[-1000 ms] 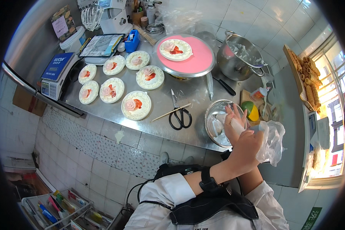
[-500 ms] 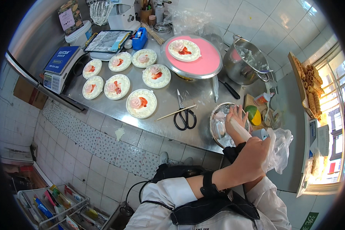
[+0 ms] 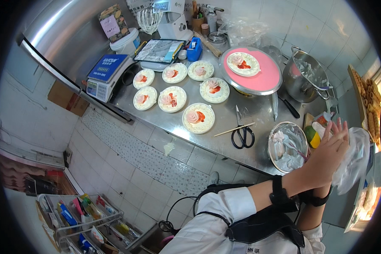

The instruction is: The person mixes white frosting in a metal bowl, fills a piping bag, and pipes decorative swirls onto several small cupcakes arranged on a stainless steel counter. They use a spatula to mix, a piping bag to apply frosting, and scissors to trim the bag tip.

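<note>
My left hand (image 3: 328, 156) is at the right, fingers stretched and apart, above the counter's right end. A crumpled clear plastic bag (image 3: 352, 163) hangs right beside it; which hand bears it I cannot make out. My right arm (image 3: 312, 213) comes up behind the left wrist, and the right hand is mostly hidden there. Just left of the hands stands a steel bowl (image 3: 271, 148) with white cream and a pinkish utensil in it. A green and yellow mango (image 3: 312, 137) sits between bowl and fingers.
Several cream-topped plates (image 3: 199, 127) with pink rosettes and red pieces stand on the steel counter (image 3: 156, 120). Another rests on a pink turntable (image 3: 266, 82). Scissors (image 3: 243, 137), a stick (image 3: 235, 128), a black-handled knife (image 3: 290, 109) and a steel pot (image 3: 298, 82) lie or stand nearby.
The view has shifted, so the counter sits farther right. My left hand has opened from a grip on the bag. The spread right hand over the bowl has moved behind the left.
</note>
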Demonstrator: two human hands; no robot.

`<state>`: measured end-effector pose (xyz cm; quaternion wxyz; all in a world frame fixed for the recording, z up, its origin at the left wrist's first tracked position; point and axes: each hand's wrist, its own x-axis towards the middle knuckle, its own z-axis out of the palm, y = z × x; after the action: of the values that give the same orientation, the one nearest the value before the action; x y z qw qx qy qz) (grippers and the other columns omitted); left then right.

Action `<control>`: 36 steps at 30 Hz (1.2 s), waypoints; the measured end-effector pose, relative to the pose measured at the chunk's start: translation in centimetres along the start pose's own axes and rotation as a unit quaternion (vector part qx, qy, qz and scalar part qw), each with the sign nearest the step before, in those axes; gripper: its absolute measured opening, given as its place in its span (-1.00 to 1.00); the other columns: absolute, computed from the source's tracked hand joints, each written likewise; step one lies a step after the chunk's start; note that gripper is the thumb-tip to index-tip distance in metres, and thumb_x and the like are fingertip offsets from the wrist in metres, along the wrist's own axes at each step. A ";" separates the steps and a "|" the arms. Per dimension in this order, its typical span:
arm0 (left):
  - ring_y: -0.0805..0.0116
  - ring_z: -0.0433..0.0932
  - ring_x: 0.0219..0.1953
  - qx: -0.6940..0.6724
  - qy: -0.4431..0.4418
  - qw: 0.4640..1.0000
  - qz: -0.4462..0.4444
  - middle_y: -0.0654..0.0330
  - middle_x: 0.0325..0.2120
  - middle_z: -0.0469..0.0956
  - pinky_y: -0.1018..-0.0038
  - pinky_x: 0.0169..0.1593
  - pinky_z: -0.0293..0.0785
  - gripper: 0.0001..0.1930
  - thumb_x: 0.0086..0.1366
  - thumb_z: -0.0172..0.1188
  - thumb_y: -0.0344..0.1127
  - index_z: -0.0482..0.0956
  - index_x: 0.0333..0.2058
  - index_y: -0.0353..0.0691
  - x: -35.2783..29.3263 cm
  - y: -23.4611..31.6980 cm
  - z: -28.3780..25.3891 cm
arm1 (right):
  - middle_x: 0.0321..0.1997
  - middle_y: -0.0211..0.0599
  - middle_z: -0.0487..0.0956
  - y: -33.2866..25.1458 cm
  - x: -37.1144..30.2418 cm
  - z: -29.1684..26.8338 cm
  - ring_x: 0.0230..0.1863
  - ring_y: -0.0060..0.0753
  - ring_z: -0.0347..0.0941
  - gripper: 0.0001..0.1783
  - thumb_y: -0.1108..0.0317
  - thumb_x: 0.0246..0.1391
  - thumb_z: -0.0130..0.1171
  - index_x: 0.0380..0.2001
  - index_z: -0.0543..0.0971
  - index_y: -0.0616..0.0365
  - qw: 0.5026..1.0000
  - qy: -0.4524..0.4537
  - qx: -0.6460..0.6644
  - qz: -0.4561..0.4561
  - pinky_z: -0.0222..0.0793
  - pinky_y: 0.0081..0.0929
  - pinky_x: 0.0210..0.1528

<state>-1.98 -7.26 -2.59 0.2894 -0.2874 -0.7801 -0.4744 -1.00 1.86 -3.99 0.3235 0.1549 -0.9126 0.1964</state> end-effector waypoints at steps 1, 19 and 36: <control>0.02 0.05 0.31 0.159 -0.008 0.987 -0.031 -0.19 0.19 0.14 0.23 0.37 -0.17 -0.66 0.15 -0.11 -0.44 0.26 -0.08 -0.43 0.3 1.1 0.6 | 0.15 -0.14 0.42 -0.5 -0.5 -0.3 0.33 -0.13 0.11 -0.61 0.23 0.17 -0.14 0.03 0.41 0.12 1.000 0.007 -0.008 -0.003 -0.22 -0.07 0.37; -0.13 0.30 0.06 -0.340 -0.050 0.938 -0.050 -0.08 -0.12 0.41 0.12 0.27 0.02 -0.57 0.04 0.11 -0.48 0.34 -0.05 -0.34 -5.3 1.0 -1.6 | 0.20 -0.26 0.40 5.9 -5.4 15.5 0.38 -0.25 0.02 -0.51 0.24 0.14 -0.25 0.04 0.47 0.19 0.954 -0.203 -0.216 0.045 -0.46 0.06 0.41; 0.35 0.46 -0.25 -0.313 0.143 0.887 -0.309 0.13 -0.37 0.47 0.25 0.02 0.37 -0.77 0.38 -0.08 -0.23 0.42 -0.25 -0.29 -9.3 -5.1 -18.5 | 0.27 0.00 0.25 -3.6 -2.2 4.3 0.40 -0.02 -0.05 -0.37 0.00 -0.01 0.17 0.07 0.42 0.15 0.893 -0.367 0.204 -0.161 -0.01 -0.03 0.33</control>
<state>3.82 -27.60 -5.16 0.1314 -0.0361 -0.5909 -0.7951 -0.11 -2.90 -7.57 -0.0457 0.4230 -0.8689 0.2529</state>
